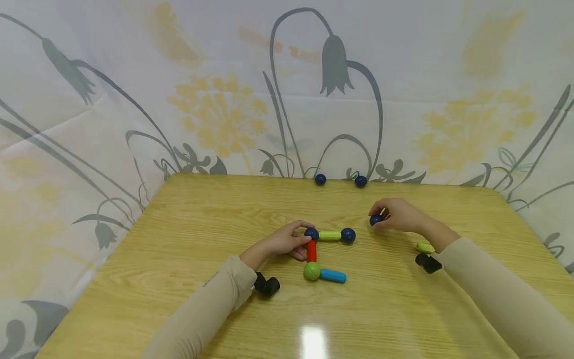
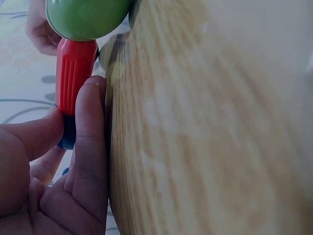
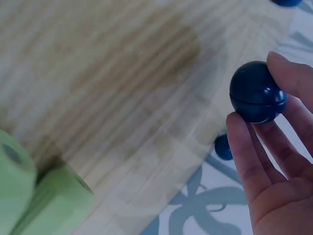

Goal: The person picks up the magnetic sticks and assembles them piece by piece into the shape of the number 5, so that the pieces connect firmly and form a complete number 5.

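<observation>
Your left hand [image 1: 286, 240] is closed in a pinch on the dark blue corner ball [image 1: 311, 234], where a lime rod [image 1: 330, 235] and a red rod [image 1: 311, 251] meet; the lime one reaches a second blue ball [image 1: 348, 235], the red one a green ball [image 1: 312, 270] that a light blue rod [image 1: 333, 275] touches. Your right hand [image 1: 396, 215] pinches a loose blue ball [image 3: 258, 91] between thumb and fingertips, right of the joined pieces and apart from them (two more blue balls [image 1: 320, 179] sit at the far edge of the wooden table [image 1: 215, 209]).
</observation>
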A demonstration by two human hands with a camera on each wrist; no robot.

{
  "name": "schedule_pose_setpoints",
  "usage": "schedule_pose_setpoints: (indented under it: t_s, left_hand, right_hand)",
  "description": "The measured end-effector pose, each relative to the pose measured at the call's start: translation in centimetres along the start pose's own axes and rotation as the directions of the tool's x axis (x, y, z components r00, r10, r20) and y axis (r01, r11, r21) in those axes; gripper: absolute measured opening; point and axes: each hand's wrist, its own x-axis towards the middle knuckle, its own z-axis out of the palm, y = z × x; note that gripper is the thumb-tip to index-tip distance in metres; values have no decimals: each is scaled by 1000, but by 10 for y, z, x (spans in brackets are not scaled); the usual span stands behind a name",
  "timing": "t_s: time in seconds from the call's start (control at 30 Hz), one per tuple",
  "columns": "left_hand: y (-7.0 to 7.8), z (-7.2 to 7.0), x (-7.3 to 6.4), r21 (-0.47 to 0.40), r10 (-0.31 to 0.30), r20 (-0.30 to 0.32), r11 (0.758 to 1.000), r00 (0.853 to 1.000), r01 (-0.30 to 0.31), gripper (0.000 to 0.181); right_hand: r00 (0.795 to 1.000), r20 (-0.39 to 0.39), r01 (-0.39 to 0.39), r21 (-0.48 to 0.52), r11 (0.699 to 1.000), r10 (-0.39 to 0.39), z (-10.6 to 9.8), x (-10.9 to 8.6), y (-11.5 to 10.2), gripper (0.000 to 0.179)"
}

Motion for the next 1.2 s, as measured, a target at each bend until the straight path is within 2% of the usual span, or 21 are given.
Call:
schedule_pose_setpoints:
  t_s: [0.43,0.63,0.83,1.0,1.2]
  left_hand:
    - [0,0,-1,11,-3,-5,1000,1000,3,46]
    - [-3,1,-6,27,22,-17,999,1000,-21,51]
    - [2,-1,-16,49,24,3,999,1000,-24,44]
    - [8,-5,-26,40,24,13,999,1000,-25,35]
    - [7,-7,-36,79,59,86,995,995,-66,29]
  right_hand:
    - [988,-75,136,29,990,-133,23,-29,-30,25]
    - [988,-53,149,65,987,-146,33,-36,-40,25]
    - [984,-48,177,77,981,-174,42,-41,-46,25]
    - [986,-39,166,79,983,-164,50,-43,-48,24]
    - [982,-23,190,110,976,-189,56,-45,-53,24]
